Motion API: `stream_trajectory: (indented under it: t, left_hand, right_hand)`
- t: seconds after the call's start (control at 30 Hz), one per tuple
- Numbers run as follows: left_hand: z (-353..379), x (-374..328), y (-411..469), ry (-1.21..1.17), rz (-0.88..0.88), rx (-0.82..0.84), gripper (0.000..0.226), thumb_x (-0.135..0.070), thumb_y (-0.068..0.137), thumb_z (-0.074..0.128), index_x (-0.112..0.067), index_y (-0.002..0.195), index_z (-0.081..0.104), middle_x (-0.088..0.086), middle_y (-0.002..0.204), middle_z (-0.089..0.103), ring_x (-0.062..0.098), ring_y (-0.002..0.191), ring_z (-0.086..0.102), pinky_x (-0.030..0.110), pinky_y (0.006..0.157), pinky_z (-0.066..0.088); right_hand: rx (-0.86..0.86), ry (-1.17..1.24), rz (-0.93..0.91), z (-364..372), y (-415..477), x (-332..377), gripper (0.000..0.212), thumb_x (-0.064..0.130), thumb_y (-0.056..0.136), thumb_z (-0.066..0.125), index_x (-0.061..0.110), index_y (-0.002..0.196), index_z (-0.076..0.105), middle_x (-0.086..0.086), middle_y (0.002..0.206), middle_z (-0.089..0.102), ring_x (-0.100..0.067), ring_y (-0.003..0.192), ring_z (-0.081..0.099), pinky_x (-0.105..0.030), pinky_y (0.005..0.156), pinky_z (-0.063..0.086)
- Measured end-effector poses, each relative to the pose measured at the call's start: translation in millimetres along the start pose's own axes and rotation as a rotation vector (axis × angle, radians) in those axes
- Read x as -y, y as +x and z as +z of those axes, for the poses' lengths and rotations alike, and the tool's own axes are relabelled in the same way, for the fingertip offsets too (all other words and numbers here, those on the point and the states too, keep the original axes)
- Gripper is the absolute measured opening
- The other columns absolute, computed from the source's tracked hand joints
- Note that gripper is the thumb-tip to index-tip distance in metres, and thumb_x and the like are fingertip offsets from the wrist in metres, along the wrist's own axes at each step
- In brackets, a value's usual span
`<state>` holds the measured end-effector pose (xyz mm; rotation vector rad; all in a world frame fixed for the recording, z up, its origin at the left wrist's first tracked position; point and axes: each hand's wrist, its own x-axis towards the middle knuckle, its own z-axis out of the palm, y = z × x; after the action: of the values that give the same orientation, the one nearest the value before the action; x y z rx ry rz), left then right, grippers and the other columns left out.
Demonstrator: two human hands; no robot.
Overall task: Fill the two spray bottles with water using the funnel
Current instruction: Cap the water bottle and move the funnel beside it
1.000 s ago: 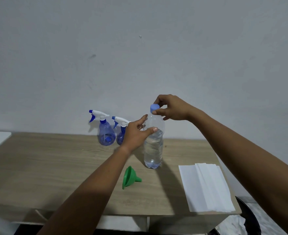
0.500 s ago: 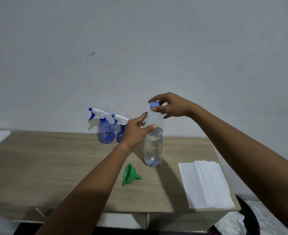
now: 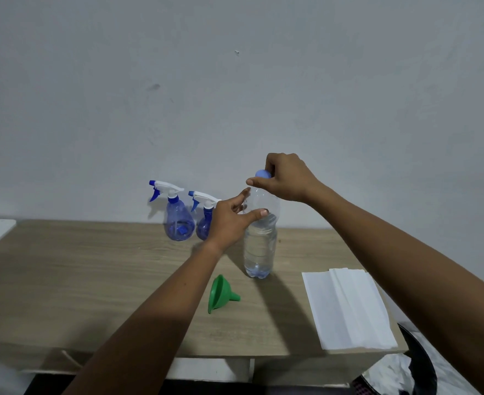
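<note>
While the left hand (image 3: 229, 220) wraps the clear plastic water bottle (image 3: 260, 243) upright on the wooden table (image 3: 92, 280), the right hand (image 3: 285, 178) pinching its pale blue cap (image 3: 262, 174) should twist gently, avoiding squeezing water out.

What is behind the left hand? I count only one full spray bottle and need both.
The second spray bottle stands behind the left hand, beside the first spray bottle. Its trigger head and part of its blue body show; its right side is covered.
</note>
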<state>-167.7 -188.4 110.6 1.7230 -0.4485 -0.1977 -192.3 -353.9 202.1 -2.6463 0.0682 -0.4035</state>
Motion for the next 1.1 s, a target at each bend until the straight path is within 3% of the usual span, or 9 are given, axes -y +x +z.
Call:
stream_trajectory:
  t: [0.13, 0.23, 0.37, 0.53, 0.63, 0.7, 0.8, 0.97, 1.1]
  left_hand:
    - [2, 2, 0, -0.008, -0.004, -0.013, 0.082, -0.03, 0.076, 0.088, -0.016, 0.148, 0.05, -0.001, 0.148, 0.055, 0.014, 0.131, 0.057, 0.027, 0.107, 0.047]
    - [2, 0, 0, 0.01, 0.001, -0.025, 0.083, -0.034, 0.075, 0.088, -0.019, 0.148, 0.05, -0.005, 0.147, 0.055, 0.011, 0.128, 0.058, 0.022, 0.101, 0.046]
    - [3, 5, -3, 0.005, 0.01, 0.002, 0.085, -0.035, 0.077, 0.087, -0.022, 0.15, 0.046, -0.008, 0.153, 0.048, 0.014, 0.135, 0.053, 0.029, 0.111, 0.044]
    - [-3, 20, -15, 0.045, 0.002, 0.105, 0.09, -0.028, 0.082, 0.083, -0.026, 0.156, 0.033, -0.009, 0.157, 0.04, 0.012, 0.135, 0.048, 0.03, 0.115, 0.041]
    - [-12, 45, -24, 0.045, -0.101, 0.104, 0.091, -0.026, 0.079, 0.086, -0.019, 0.155, 0.037, 0.0, 0.157, 0.043, 0.016, 0.141, 0.044, 0.034, 0.116, 0.039]
    - [-17, 61, -31, 0.087, -0.16, 0.12, 0.086, -0.024, 0.078, 0.087, -0.012, 0.151, 0.043, 0.004, 0.154, 0.047, 0.015, 0.137, 0.048, 0.022, 0.105, 0.046]
    - [-26, 80, -41, 0.224, -0.23, 0.184, 0.08, -0.023, 0.077, 0.087, -0.012, 0.147, 0.049, 0.001, 0.146, 0.054, 0.011, 0.126, 0.051, 0.007, 0.078, 0.047]
    - [-39, 104, -55, 0.617, -0.271, 0.381, 0.097, -0.038, 0.059, 0.094, -0.025, 0.145, 0.053, 0.001, 0.144, 0.058, 0.015, 0.129, 0.058, 0.029, 0.103, 0.05]
    - [-38, 105, -63, 1.011, -0.117, 0.517, 0.104, -0.044, 0.056, 0.091, -0.03, 0.148, 0.045, 0.0, 0.145, 0.054, 0.024, 0.134, 0.046, 0.037, 0.106, 0.044]
  right_hand:
    - [-0.09, -0.062, 0.065, 9, -3, 5, 0.062, 0.066, 0.084, 0.067, 0.013, 0.067, 0.041, -0.001, 0.059, 0.044, -0.016, 0.056, 0.039, -0.031, 0.051, 0.026]
    - [-0.098, -0.046, 0.097, 12, -7, 7, 0.065, 0.066, 0.085, 0.066, 0.014, 0.059, 0.037, 0.0, 0.052, 0.041, -0.018, 0.053, 0.04, -0.03, 0.051, 0.027]
    - [-0.13, 0.019, 0.114, 13, -16, 1, 0.06, 0.064, 0.08, 0.073, 0.015, 0.062, 0.044, 0.001, 0.056, 0.047, -0.018, 0.059, 0.046, -0.031, 0.054, 0.032]
    - [-0.206, 0.486, 0.224, 33, -45, -18, 0.05, 0.05, 0.074, 0.085, 0.012, 0.093, 0.059, 0.005, 0.091, 0.064, -0.011, 0.083, 0.063, -0.028, 0.074, 0.052]
    - [-0.147, 0.739, 0.31, 66, -67, -26, 0.058, 0.048, 0.077, 0.084, 0.025, 0.12, 0.053, 0.001, 0.12, 0.062, -0.012, 0.106, 0.066, -0.039, 0.095, 0.057]
    - [-0.103, 0.812, 0.33, 89, -79, -31, 0.074, 0.049, 0.074, 0.086, 0.038, 0.133, 0.042, -0.003, 0.127, 0.059, -0.016, 0.114, 0.065, -0.045, 0.101, 0.055]
    - [-0.099, 0.784, 0.308, 112, -88, -37, 0.097, 0.048, 0.066, 0.087, 0.049, 0.142, 0.028, -0.004, 0.131, 0.061, -0.018, 0.121, 0.061, -0.044, 0.103, 0.052]
    - [-0.094, 0.73, 0.29, 126, -84, -38, 0.11, 0.02, 0.072, 0.09, 0.036, 0.151, 0.016, -0.003, 0.14, 0.053, -0.023, 0.124, 0.057, -0.039, 0.103, 0.05]
    - [-0.04, 0.667, 0.343, 141, -83, -47, 0.094, 0.02, 0.069, 0.09, 0.02, 0.143, 0.031, -0.005, 0.135, 0.055, -0.024, 0.121, 0.057, -0.044, 0.106, 0.05]
